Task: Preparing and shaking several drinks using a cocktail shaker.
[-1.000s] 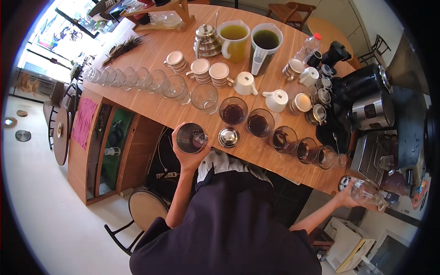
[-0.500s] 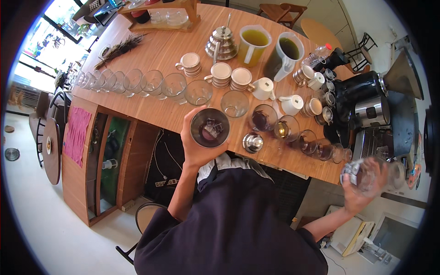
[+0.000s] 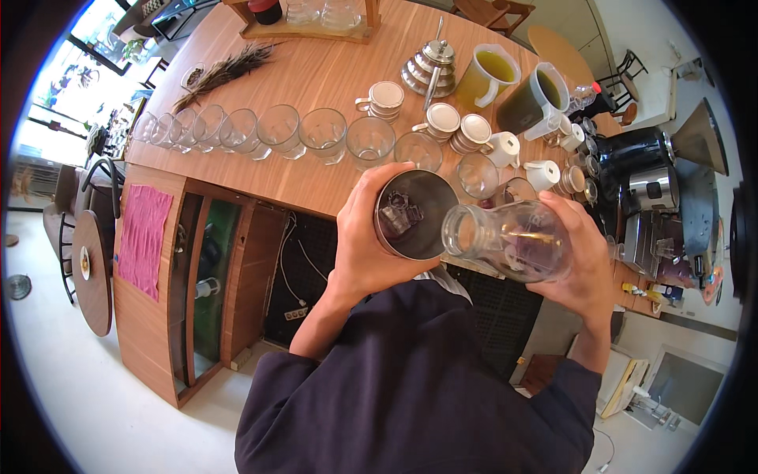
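Head view: left hand (image 3: 365, 246) holds metal cup (image 3: 431, 207); right hand (image 3: 586, 265) holds tilted glass carafe (image 3: 529, 243); misalignment could cause spillage.

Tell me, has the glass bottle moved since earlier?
Yes, leftward: the glass bottle was below the black-and-silver machine in view; now it is well left of it.

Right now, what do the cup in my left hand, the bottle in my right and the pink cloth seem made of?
Cup: probably stainless steel, satin finish; its opaque grey wall has a soft sheen. Bottle: smooth and clear, likely glass, though plastic is possible; fingers show through. Pink cloth: matte fabric, judging by its creases; fibre unclear.
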Available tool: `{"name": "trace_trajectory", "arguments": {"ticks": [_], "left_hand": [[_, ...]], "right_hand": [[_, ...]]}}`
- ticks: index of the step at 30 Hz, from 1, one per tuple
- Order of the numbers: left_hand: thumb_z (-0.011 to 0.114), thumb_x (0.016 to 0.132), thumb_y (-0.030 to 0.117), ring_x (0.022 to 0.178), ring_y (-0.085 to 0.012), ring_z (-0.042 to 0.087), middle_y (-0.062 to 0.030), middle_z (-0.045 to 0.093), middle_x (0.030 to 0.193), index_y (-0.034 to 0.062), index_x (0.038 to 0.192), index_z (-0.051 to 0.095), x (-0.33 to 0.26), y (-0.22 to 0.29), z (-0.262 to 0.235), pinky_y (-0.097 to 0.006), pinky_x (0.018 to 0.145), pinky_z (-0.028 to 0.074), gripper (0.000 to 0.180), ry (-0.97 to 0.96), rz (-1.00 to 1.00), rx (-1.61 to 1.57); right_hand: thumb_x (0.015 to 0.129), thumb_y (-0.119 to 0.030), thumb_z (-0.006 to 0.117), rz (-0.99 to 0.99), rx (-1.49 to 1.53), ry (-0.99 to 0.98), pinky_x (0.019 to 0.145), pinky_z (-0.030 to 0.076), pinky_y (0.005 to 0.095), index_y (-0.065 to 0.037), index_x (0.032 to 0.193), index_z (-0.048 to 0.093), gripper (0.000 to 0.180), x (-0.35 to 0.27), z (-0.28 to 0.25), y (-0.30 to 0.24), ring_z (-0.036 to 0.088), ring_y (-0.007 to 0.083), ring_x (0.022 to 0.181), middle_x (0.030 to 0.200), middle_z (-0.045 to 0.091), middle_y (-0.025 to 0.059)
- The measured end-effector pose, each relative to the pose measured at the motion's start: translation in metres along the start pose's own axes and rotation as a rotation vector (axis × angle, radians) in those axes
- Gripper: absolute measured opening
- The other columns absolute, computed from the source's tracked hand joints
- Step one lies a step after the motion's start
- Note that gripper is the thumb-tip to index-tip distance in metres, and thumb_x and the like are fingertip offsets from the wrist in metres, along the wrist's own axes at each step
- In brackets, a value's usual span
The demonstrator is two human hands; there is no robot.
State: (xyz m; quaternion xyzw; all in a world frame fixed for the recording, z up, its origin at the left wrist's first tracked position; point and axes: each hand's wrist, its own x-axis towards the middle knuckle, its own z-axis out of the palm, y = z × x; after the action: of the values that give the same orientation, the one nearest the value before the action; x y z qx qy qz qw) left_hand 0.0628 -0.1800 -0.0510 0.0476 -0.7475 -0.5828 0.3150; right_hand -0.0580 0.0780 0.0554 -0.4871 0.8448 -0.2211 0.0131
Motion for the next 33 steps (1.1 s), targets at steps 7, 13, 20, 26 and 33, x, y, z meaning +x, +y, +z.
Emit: {"name": "trace_trajectory", "arguments": {"ticks": [7, 13, 20, 26, 33], "left_hand": [[0.093, 0.053, 0.008, 0.107, -0.0287, 0.068, -0.0148, 0.065, 0.121, 0.0016, 0.132, 0.056, 0.0, 0.001, -0.028, -0.037, 0.094, 0.054, 0.088, -0.054, 0.019, -0.024], [0.092, 0.055, 0.009, 0.104, -0.0257, 0.07, -0.0131, 0.067, 0.116, 0.0022, 0.132, 0.056, -0.001, -0.005, -0.033, -0.036, 0.093, 0.055, 0.086, -0.074, 0.09, 0.028], [0.093, 0.051, 0.009, 0.105, -0.0265, 0.07, -0.0136, 0.068, 0.117, 0.0023, 0.131, 0.056, -0.005, -0.006, -0.021, -0.037, 0.093, 0.055, 0.089, -0.187, 0.094, -0.03], [0.093, 0.051, 0.008, 0.104, -0.0287, 0.07, -0.0141, 0.068, 0.118, 0.0025, 0.131, 0.056, -0.005, -0.012, -0.005, -0.038, 0.093, 0.055, 0.088, -0.31, 0.137, -0.069], [0.092, 0.052, 0.008, 0.105, -0.0294, 0.069, -0.0146, 0.067, 0.119, 0.0022, 0.13, 0.057, -0.005, -0.014, 0.015, -0.038, 0.093, 0.055, 0.086, -0.407, 0.113, -0.137]], "right_hand": [[0.046, -0.006, 0.091, -0.016, -0.164, -0.082, 0.1, 0.048, 0.0452, -0.014, 0.144, 0.053, 0.106, 0.027, -0.004, -0.032, 0.061, 0.0341, 0.117, 0.131, 0.062, 0.0115], [0.047, -0.008, 0.091, 0.01, -0.251, -0.113, 0.098, 0.047, 0.0454, -0.016, 0.145, 0.053, 0.105, 0.026, -0.007, -0.043, 0.061, 0.033, 0.114, 0.126, 0.061, 0.01], [0.049, -0.009, 0.09, 0.14, -0.29, -0.092, 0.094, 0.047, 0.0441, -0.016, 0.143, 0.055, 0.1, -0.005, -0.009, -0.059, 0.061, 0.0317, 0.11, 0.122, 0.061, 0.0088], [0.05, -0.01, 0.091, 0.282, -0.341, -0.127, 0.095, 0.047, 0.0446, -0.018, 0.144, 0.055, 0.101, -0.033, -0.013, -0.071, 0.061, 0.0321, 0.11, 0.121, 0.06, 0.0086], [0.046, -0.011, 0.093, 0.383, -0.362, -0.136, 0.095, 0.046, 0.0454, -0.019, 0.145, 0.054, 0.107, -0.052, -0.017, -0.076, 0.06, 0.0318, 0.109, 0.12, 0.059, 0.0086]]}}
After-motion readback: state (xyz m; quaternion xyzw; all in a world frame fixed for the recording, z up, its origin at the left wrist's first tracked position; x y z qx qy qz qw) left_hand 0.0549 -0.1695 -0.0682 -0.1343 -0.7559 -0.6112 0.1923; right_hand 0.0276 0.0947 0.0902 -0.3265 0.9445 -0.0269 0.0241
